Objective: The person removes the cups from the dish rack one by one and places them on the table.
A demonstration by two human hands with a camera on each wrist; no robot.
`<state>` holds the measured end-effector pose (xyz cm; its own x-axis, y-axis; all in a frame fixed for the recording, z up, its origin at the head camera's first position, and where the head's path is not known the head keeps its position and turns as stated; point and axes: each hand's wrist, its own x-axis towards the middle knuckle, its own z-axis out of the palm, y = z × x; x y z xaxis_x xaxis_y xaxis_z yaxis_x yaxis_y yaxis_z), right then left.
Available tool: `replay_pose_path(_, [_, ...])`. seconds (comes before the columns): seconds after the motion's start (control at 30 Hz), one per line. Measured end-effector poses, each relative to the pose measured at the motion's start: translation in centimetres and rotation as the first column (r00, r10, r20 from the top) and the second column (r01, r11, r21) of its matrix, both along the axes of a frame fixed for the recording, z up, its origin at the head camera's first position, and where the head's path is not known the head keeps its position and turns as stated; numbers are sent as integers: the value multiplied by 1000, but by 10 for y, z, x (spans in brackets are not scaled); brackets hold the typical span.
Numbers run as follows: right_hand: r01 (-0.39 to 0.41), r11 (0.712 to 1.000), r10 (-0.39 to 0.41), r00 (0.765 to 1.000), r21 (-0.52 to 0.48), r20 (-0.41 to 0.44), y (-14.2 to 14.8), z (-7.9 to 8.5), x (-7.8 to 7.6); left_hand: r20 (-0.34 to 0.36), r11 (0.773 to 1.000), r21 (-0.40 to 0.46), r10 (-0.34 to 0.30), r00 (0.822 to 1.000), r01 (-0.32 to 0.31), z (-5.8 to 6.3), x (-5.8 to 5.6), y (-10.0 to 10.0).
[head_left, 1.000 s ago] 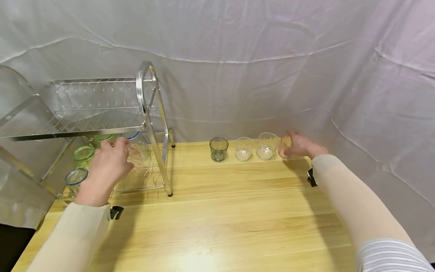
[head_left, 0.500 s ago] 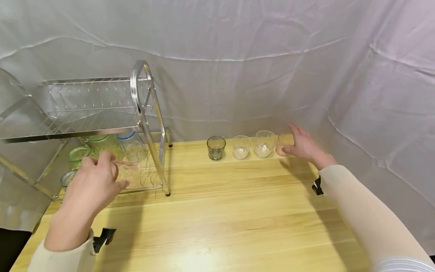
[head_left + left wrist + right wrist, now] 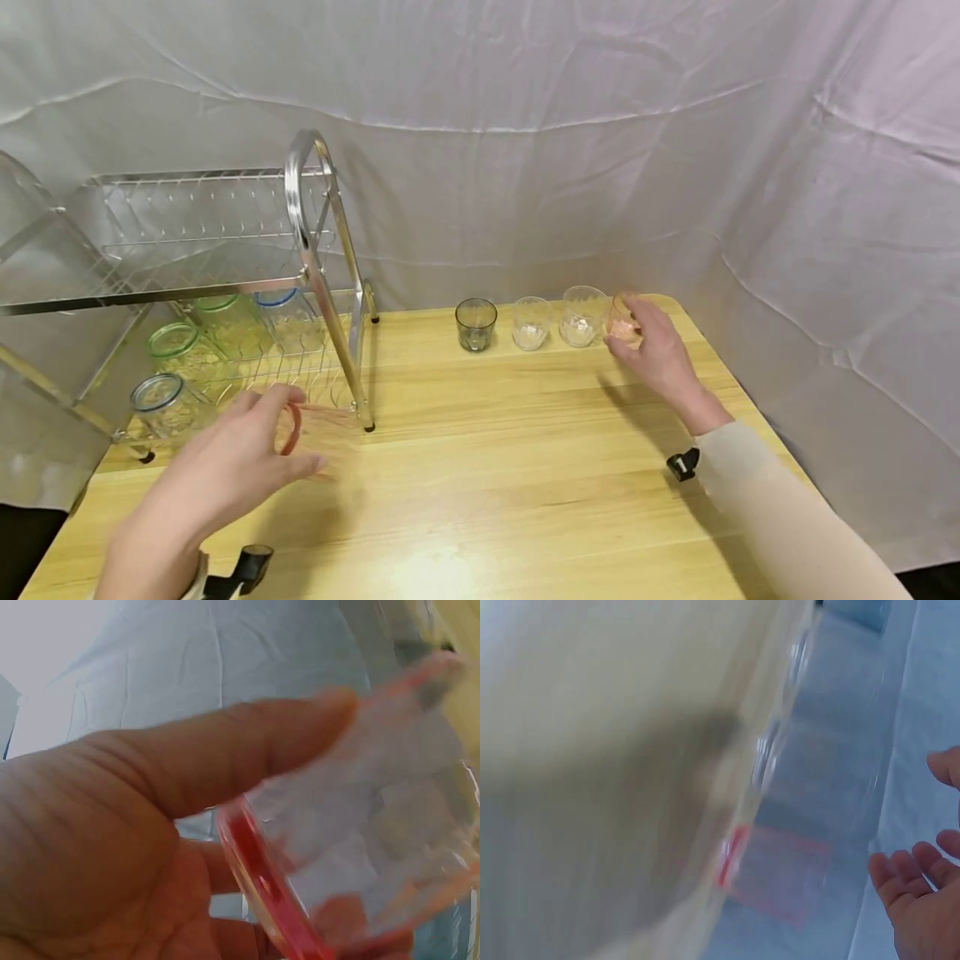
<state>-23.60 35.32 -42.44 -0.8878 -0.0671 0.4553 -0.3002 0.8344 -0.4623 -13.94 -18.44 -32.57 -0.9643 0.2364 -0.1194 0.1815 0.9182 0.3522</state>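
My left hand (image 3: pixel 232 467) holds a pink-tinted drinking glass (image 3: pixel 360 825) at its thick red-looking base, thumb on one side and fingers on the other. The glass lies tilted sideways, mouth to the right, in front of the rack's lower right corner; in the head view it is blurred. On the far right my right hand (image 3: pixel 663 358) is spread beside a second pink glass (image 3: pixel 621 327), which stands upright on the table. The right wrist view shows the fingers (image 3: pixel 907 877) apart from that glass, with nothing between them. Left of it stand two clear glasses (image 3: pixel 532 325) and a dark grey glass (image 3: pixel 476 325).
A two-tier metal dish rack (image 3: pixel 348 333) stands on the left of the wooden table (image 3: pixel 487 500). Its lower tier holds upside-down glasses, such as a green glass (image 3: pixel 180 346) and a blue-tinted glass (image 3: pixel 288 321). A grey cloth (image 3: pixel 487 200) hangs behind.
My left hand has drawn the pink glass out of the rack's lower tier, toward me and right. My right hand has moved off the standing pink glass, slightly toward me.
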Motion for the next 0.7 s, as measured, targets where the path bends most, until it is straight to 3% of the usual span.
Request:
replay_pose_path(0.13, [-39, 995, 42, 998, -92, 37, -27, -6, 12, -25, 988, 146, -37, 999, 41, -9, 2, 22])
replay_pose_path(0.3, [-111, 977, 121, 991, -180, 48, -60, -11, 24, 3, 938, 345, -32, 999, 29, -26, -5, 47])
replay_pose_path(0.4, [-154, 959, 171, 984, -238, 55, -78, -12, 31, 56, 898, 441, -25, 998, -2, -39, -12, 60])
replay_pose_path(0.5, [-180, 927, 226, 968, -329, 107, -95, -12, 38, 105, 841, 541, -40, 994, -23, -53, -20, 71])
replay_pose_path(0.7, [-206, 833, 359, 907, -514, 219, -120, -11, 50, 144, 732, 681, -111, 983, -17, -80, -33, 88])
